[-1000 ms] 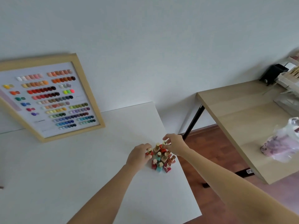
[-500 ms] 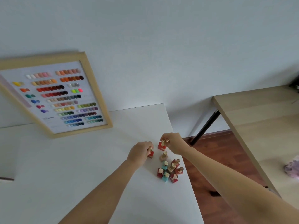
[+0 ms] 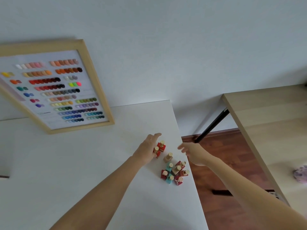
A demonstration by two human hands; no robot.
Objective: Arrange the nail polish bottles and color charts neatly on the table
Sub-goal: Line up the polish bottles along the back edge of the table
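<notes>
Two red nail polish bottles (image 3: 161,146) with gold caps stand side by side near the right edge of the white table (image 3: 83,163). My left hand (image 3: 147,149) lies flat against their left side, fingers straight. A beige bottle (image 3: 168,157) stands alone just below them. A cluster of several red, teal and beige bottles (image 3: 174,173) sits closer to me. My right hand (image 3: 192,151) hovers open to the right of the bottles, holding nothing. A wooden-framed color chart (image 3: 54,90) leans against the wall at the back left.
The white table's right edge (image 3: 187,163) runs close beside the bottles, with red-brown floor (image 3: 221,163) beyond it. A light wooden table (image 3: 265,123) on a black leg stands to the right, with a plastic bag (image 3: 301,174) on it.
Both hands let go of the red bottles they were pinching and opened. The two red bottles now stand together away from the cluster. The right hand pulled back to the right.
</notes>
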